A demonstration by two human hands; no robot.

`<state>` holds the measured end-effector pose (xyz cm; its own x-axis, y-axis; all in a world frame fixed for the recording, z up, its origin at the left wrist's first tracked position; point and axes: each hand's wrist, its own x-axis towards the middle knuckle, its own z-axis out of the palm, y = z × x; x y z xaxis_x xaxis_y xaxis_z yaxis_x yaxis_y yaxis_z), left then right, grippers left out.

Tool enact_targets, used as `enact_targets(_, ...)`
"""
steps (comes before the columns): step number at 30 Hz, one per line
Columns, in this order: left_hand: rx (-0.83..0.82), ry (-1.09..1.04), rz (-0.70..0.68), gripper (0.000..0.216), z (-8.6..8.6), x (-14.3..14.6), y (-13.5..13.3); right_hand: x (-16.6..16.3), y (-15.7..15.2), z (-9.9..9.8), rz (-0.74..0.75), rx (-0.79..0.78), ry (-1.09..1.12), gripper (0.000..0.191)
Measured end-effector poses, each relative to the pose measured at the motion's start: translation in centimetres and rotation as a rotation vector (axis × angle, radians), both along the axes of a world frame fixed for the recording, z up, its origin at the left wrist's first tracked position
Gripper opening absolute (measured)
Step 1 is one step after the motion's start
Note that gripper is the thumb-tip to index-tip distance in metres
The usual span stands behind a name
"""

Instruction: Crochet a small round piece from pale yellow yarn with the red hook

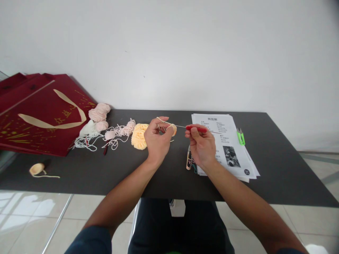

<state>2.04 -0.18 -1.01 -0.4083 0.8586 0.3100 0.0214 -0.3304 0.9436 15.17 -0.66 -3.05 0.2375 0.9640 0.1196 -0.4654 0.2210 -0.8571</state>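
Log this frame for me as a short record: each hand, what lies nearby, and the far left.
Left hand: pinches a small yarn piece, strand over the fingers
Right hand: grips a red-handled tool, thin shaft towards the left hand
Beside left hand: yellow yarn
Near right hand: printed sheets, green snips at their right edge
Far left: dark red bags; in front, a small cream piece with a loose tail
Surface: dark table
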Motion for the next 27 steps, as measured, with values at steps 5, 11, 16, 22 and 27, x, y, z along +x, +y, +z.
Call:
enact_targets(5,-0.015,-0.025,-0.013,0.027,-0.5,0.0,0.3,0.2,-1.2,0.0,-0.124,0.291,-0.348,0.01)
enact_targets(11,-0.084,-0.15,-0.051,0.031,-0.6,0.0,0.7,1.0,-1.9,-0.9,-0.15,0.607,-0.768,0.038)
enact_targets(16,-0.156,-0.361,-0.158,0.041,-0.2,0.0,0.9,1.3,-1.4,-1.6,-0.127,0.627,-0.807,0.043)
enact_targets(22,-0.231,-0.555,-0.373,0.05,0.3,-0.5,1.1,0.8,-1.2,-1.5,-0.161,0.579,-0.7,0.038)
enact_targets(27,-0.249,-0.631,-0.468,0.05,0.8,-0.9,1.3,0.4,-0.7,-0.7,-0.072,0.32,-0.402,0.018)
